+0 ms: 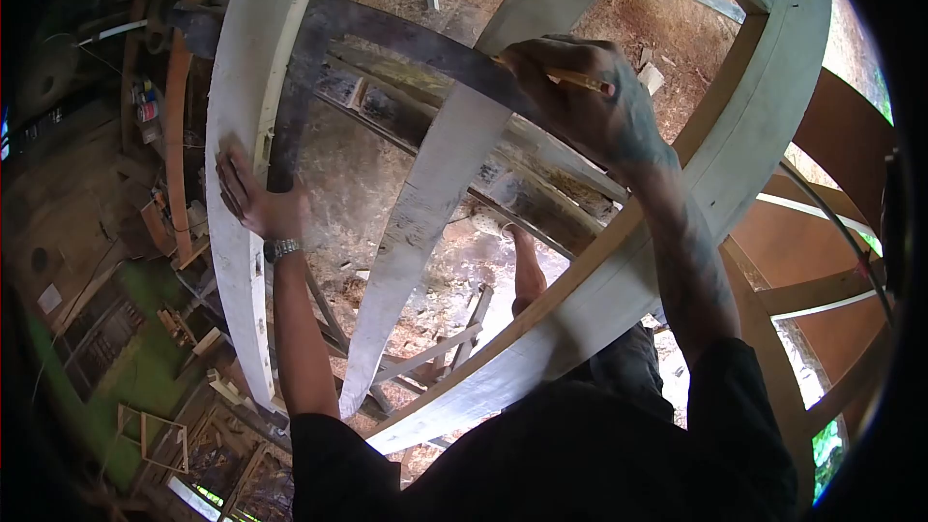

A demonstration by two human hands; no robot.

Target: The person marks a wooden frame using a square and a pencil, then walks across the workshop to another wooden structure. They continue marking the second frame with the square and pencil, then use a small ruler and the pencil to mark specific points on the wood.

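Holding a pencil [578,77] (right hand [597,114]), touching a pale beam [240,77] (left hand [261,201]).

No text, brand, number or sign legible; any print on the small containers [147,110] at far left too small and blurred to read; markings on the wristwatch [281,249] can't be made out either.

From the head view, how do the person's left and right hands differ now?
The left hand lies with fingers extended on the pale curved board; the right hand is closed around a pencil.
The left wrist wears a watch; none shows on the right.
Both are bare and close to the dark L-shaped piece, at different arms of it.
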